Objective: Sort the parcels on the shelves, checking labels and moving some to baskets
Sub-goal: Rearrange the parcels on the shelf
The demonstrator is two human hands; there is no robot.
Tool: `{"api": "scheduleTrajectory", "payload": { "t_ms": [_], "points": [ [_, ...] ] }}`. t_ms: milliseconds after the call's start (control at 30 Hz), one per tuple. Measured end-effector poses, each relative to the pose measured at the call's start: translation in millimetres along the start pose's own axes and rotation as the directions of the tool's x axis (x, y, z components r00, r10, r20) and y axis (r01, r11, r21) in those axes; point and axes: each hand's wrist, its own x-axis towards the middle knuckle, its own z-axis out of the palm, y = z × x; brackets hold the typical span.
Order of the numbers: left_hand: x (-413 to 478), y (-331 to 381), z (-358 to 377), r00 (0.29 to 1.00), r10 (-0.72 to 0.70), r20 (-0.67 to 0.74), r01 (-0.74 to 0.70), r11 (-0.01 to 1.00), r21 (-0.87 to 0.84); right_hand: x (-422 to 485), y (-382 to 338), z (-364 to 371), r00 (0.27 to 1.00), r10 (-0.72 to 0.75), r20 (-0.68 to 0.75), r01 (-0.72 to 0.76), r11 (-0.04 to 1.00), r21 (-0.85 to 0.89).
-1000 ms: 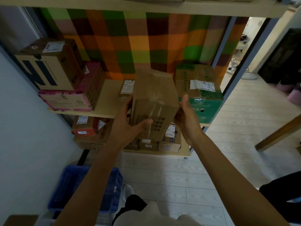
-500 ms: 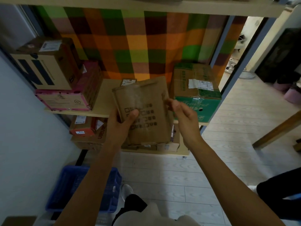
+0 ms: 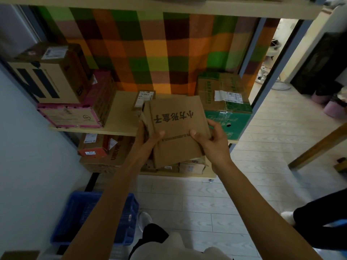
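Observation:
I hold a brown cardboard parcel [image 3: 176, 128] in front of the middle shelf [image 3: 120, 126], its face with upside-down black handwritten characters turned toward me. My left hand [image 3: 150, 137] grips its left edge, thumb on the front. My right hand [image 3: 210, 141] grips its right edge, thumb on the front too. A blue plastic basket [image 3: 78, 218] stands on the floor at lower left, partly hidden by my left forearm.
On the shelf sit a small labelled box [image 3: 143, 99], a green-and-brown labelled box [image 3: 225, 102] at right, and a brown box [image 3: 48, 72] stacked on a pink box [image 3: 75, 113] at left. Several parcels [image 3: 101, 149] fill the lower shelf. A person's dark leg [image 3: 319, 220] is at lower right.
I have turned the parcel over in both hands: the printed-icon face gave way to the face with handwritten characters, and my right hand now grips its right edge.

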Motion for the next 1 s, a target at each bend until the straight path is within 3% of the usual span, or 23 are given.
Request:
{"api": "scheduleTrajectory", "payload": {
  "t_ms": [167,300,500,600,734,800,900,1000],
  "points": [
    [1.3,-8.8,4.5,0.997,-0.041,-0.058,0.036,0.996,-0.078,-6.0,-0.2,-0.6,0.998,-0.043,-0.044,0.045,0.998,0.037],
    [-1.3,-5.3,15.5,0.996,-0.021,-0.091,0.016,0.998,-0.053,-11.1,1.3,4.3,0.985,-0.162,-0.061,0.156,0.983,-0.099],
    [-2.6,-14.7,10.8,0.986,-0.058,-0.155,0.038,0.992,-0.124,-12.1,4.5,4.2,0.977,-0.205,0.057,0.211,0.967,-0.143],
    [-4.8,-16.8,5.2,0.984,-0.081,-0.156,0.061,0.99,-0.13,-12.7,3.7,2.4,0.989,-0.132,0.07,0.136,0.989,-0.053],
    [-10.0,-17.2,-7.5,0.992,-0.112,-0.062,0.099,0.98,-0.172,-3.7,-5.7,-12.5,0.994,-0.083,-0.076,0.084,0.996,-0.002],
    [-12.4,-16.1,-14.1,0.992,-0.122,0.028,0.125,0.971,-0.201,2.2,-13.8,-23.1,0.999,0.019,0.037,-0.02,1.0,0.016],
    [-12.0,-14.8,-17.6,0.978,-0.128,0.162,0.167,0.952,-0.257,2.4,-17.7,-30.2,0.916,0.198,0.349,-0.243,0.966,0.09],
    [-11.2,-12.7,-13.3,0.992,-0.09,0.091,0.105,0.977,-0.185,-0.3,-13.7,-25.9,0.919,0.198,0.341,-0.272,0.945,0.184]
  ]
}}
